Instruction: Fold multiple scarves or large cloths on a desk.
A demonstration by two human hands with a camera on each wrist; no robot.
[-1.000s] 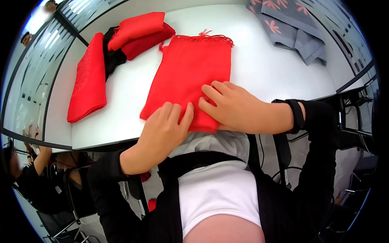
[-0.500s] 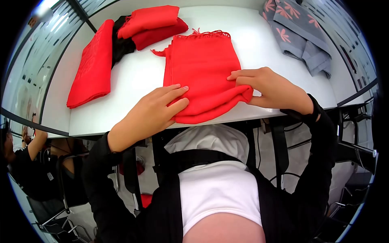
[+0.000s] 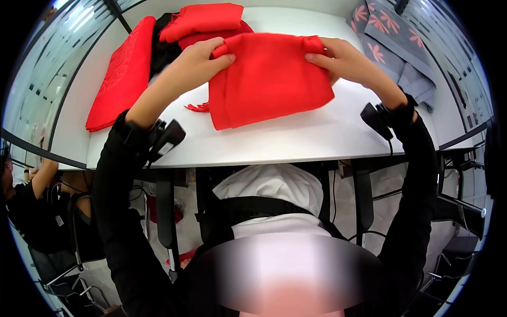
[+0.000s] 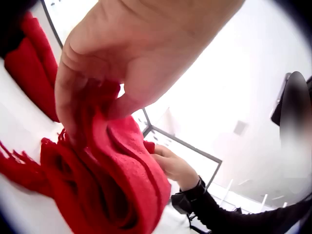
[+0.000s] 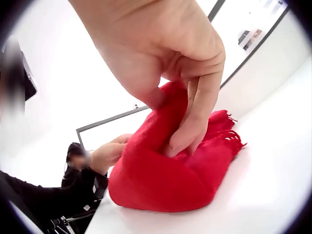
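Note:
A red fringed scarf point(image 3: 269, 79) is folded over in layers above the white table, its far edge raised between both hands. At its upper left corner my left hand point(image 3: 203, 59) pinches the cloth, thumb on the near side. My right hand point(image 3: 346, 59) grips the upper right corner the same way. The left wrist view shows the scarf's layers point(image 4: 141, 161) looped into a loose roll under the left hand point(image 4: 131, 53). In the right wrist view, the fingers of the right hand point(image 5: 165, 53) reach into the fold point(image 5: 156, 180). Some fringe point(image 3: 198, 108) lies on the table at the left.
Left of the scarf lie a folded red cloth point(image 3: 119, 79), a black cloth point(image 3: 165, 52) and a stack of red folded cloths point(image 3: 203, 20). A grey cloth with pink flowers point(image 3: 393, 45) lies at the right. Low partitions border the white table point(image 3: 274, 145).
Both hands have taken the scarf's near end and carried it up and away from the body, folding it over. Earlier they rested on and gathered that near edge.

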